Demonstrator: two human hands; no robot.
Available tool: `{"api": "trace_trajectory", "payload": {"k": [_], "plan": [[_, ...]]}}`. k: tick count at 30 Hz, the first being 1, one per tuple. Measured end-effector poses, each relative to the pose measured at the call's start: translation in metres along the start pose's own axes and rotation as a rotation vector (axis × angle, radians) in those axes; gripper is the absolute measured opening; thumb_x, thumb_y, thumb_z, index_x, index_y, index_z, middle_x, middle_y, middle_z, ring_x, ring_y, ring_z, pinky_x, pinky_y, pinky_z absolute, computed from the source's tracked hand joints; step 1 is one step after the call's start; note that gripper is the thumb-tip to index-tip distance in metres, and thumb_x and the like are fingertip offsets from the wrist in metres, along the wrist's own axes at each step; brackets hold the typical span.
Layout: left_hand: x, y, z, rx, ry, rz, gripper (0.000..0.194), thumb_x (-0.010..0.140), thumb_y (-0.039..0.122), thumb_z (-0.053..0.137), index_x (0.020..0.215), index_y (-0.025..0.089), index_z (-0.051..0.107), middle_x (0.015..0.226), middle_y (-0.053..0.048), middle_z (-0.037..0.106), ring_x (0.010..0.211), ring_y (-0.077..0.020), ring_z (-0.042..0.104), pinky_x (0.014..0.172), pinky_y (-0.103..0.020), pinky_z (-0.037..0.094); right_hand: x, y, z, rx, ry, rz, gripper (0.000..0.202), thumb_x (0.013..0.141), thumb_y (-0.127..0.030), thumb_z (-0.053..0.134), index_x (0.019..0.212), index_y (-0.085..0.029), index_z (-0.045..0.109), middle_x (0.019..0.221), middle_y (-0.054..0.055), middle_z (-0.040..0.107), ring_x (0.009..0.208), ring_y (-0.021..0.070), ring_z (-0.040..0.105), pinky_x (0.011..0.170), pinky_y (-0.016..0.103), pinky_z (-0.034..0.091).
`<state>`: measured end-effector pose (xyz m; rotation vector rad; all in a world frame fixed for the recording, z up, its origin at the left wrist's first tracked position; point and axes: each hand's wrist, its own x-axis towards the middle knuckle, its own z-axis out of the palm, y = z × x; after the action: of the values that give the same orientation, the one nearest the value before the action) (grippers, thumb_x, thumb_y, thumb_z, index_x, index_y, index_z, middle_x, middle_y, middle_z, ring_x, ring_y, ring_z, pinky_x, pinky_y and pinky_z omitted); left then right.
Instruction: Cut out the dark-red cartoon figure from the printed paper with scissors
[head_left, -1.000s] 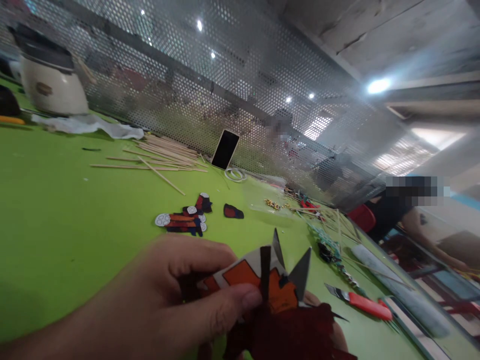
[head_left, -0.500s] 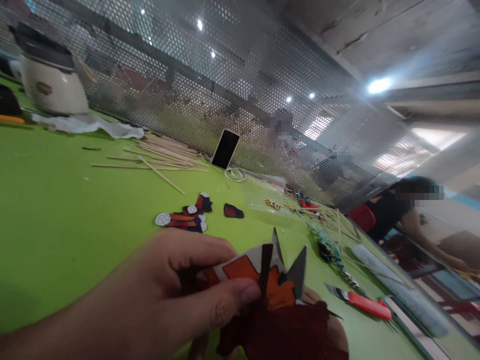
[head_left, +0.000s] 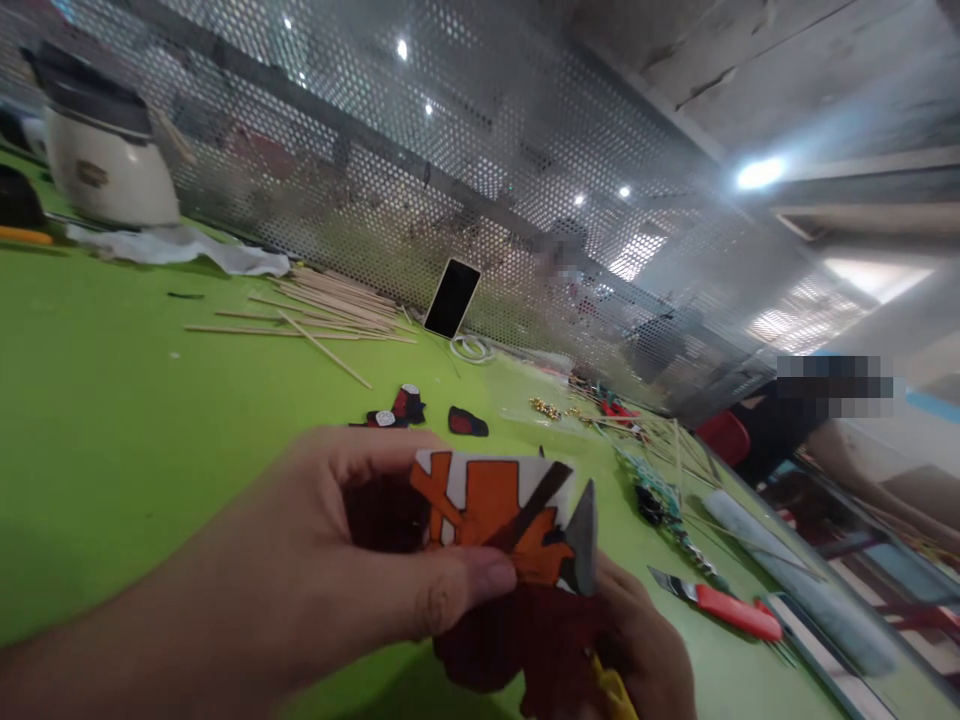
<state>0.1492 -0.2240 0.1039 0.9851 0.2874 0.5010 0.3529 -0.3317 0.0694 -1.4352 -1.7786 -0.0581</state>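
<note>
Between thumb and fingers, my left hand [head_left: 345,560] pinches a painted cutout [head_left: 491,500], orange and white above with a dark red lower part. My right hand [head_left: 649,640] is at the cutout's right side, its fingers closed around scissors and mostly hidden behind the cutout. A grey scissor blade [head_left: 583,540] stands up at the cutout's right edge, and a yellow handle [head_left: 613,690] shows below. Beyond my left hand, small dark red and black painted pieces [head_left: 409,404] lie on the green table [head_left: 112,420], one of them [head_left: 467,421] apart from the others.
Thin wooden sticks [head_left: 337,305] and a propped phone [head_left: 451,298] are near the perforated metal screen [head_left: 337,170]. A white kettle-like container [head_left: 112,170] stands at the far left. Rightward lie gold beads [head_left: 545,408], a red-handled knife [head_left: 739,612] and a roll [head_left: 802,580]. A person [head_left: 832,430] sits beyond.
The cutout has turned, showing more of its orange and white part. The scissor blades, earlier spread apart, now look closer together at its right edge. My left hand has risen slightly, covering some small pieces.
</note>
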Motion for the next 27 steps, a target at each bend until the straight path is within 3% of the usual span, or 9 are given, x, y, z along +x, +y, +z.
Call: {"api": "trace_trajectory", "payload": {"k": [2, 5, 7, 10, 13, 15, 19, 22, 27], "plan": [[-0.003, -0.002, -0.001, 0.049, 0.022, 0.034, 0.005, 0.089, 0.026, 0.092, 0.084, 0.027, 0.09, 0.072, 0.004, 0.081, 0.063, -0.0112, 0.069, 0.065, -0.017, 0.058, 0.001, 0.002, 0.0, 0.14, -0.035, 0.004, 0.03, 0.1, -0.044, 0.063, 0.076, -0.027, 0.07, 0.066, -0.001, 0.059, 0.052, 0.0183, 0.062, 0.047, 0.029, 0.047], [-0.008, -0.01, -0.002, 0.211, 0.115, 0.114, 0.025, 0.095, 0.05, 0.087, 0.085, 0.027, 0.089, 0.075, 0.002, 0.082, 0.066, -0.0129, 0.071, 0.062, -0.016, 0.057, 0.001, 0.005, -0.002, 0.209, -0.115, 0.0, 0.008, 0.087, -0.027, 0.066, 0.08, -0.026, 0.071, 0.069, -0.003, 0.055, 0.053, 0.017, 0.061, 0.047, 0.028, 0.044], [-0.01, -0.017, -0.002, 0.279, 0.179, 0.143, 0.033, 0.095, 0.062, 0.083, 0.091, 0.03, 0.088, 0.081, 0.002, 0.086, 0.071, -0.0163, 0.077, 0.064, -0.018, 0.061, -0.006, 0.007, -0.003, 0.188, -0.122, 0.012, 0.005, 0.085, -0.025, 0.069, 0.081, -0.026, 0.072, 0.07, -0.003, 0.057, 0.053, 0.0166, 0.061, 0.048, 0.027, 0.048], [-0.01, -0.026, -0.003, 0.325, 0.224, 0.159, 0.041, 0.095, 0.071, 0.078, 0.094, 0.031, 0.084, 0.087, 0.002, 0.087, 0.076, -0.0193, 0.081, 0.067, -0.019, 0.065, -0.025, 0.01, -0.004, 0.05, 0.007, 0.094, 0.017, 0.086, -0.023, 0.077, 0.101, -0.027, 0.082, 0.089, 0.004, 0.078, 0.072, 0.0232, 0.078, 0.064, 0.028, 0.066], [-0.008, -0.026, -0.004, 0.337, 0.179, 0.153, 0.032, 0.098, 0.062, 0.078, 0.096, 0.03, 0.083, 0.088, 0.002, 0.087, 0.077, -0.0199, 0.081, 0.069, -0.02, 0.067, -0.044, 0.013, -0.003, 0.02, 0.101, 0.138, 0.042, 0.088, -0.029, 0.081, 0.129, -0.026, 0.081, 0.119, 0.012, 0.086, 0.102, 0.0339, 0.086, 0.083, 0.037, 0.073], [-0.006, -0.023, -0.003, 0.31, 0.136, 0.147, 0.017, 0.098, 0.047, 0.082, 0.097, 0.031, 0.084, 0.086, 0.003, 0.086, 0.076, -0.0191, 0.081, 0.07, -0.02, 0.066, -0.05, 0.015, -0.002, 0.046, 0.101, 0.146, 0.043, 0.088, -0.032, 0.083, 0.13, -0.027, 0.082, 0.122, 0.012, 0.087, 0.109, 0.0361, 0.086, 0.087, 0.038, 0.073], [-0.006, -0.017, 0.0, 0.293, 0.156, 0.19, 0.006, 0.09, 0.033, 0.085, 0.086, 0.027, 0.086, 0.076, 0.004, 0.082, 0.065, -0.0167, 0.074, 0.059, -0.018, 0.061, -0.051, 0.014, 0.006, 0.115, 0.133, 0.176, 0.046, 0.085, -0.02, 0.078, 0.13, -0.033, 0.081, 0.127, 0.007, 0.086, 0.109, 0.0313, 0.086, 0.082, 0.031, 0.073], [-0.01, -0.014, 0.001, 0.362, 0.192, 0.162, 0.017, 0.091, 0.028, 0.081, 0.074, 0.025, 0.079, 0.063, 0.006, 0.072, 0.056, -0.0119, 0.063, 0.051, -0.015, 0.052, -0.05, 0.014, 0.013, 0.164, 0.113, 0.195, 0.056, 0.083, -0.016, 0.073, 0.136, -0.035, 0.078, 0.128, 0.006, 0.084, 0.107, 0.0296, 0.086, 0.078, 0.028, 0.072], [-0.012, -0.008, 0.005, 0.289, 0.155, 0.094, 0.012, 0.087, 0.021, 0.077, 0.076, 0.024, 0.076, 0.07, 0.007, 0.075, 0.065, -0.011, 0.067, 0.055, -0.013, 0.05, -0.046, 0.018, 0.011, 0.127, 0.056, 0.15, 0.044, 0.089, -0.037, 0.08, 0.132, -0.029, 0.079, 0.121, 0.012, 0.084, 0.105, 0.034, 0.086, 0.074, 0.031, 0.073]]}}
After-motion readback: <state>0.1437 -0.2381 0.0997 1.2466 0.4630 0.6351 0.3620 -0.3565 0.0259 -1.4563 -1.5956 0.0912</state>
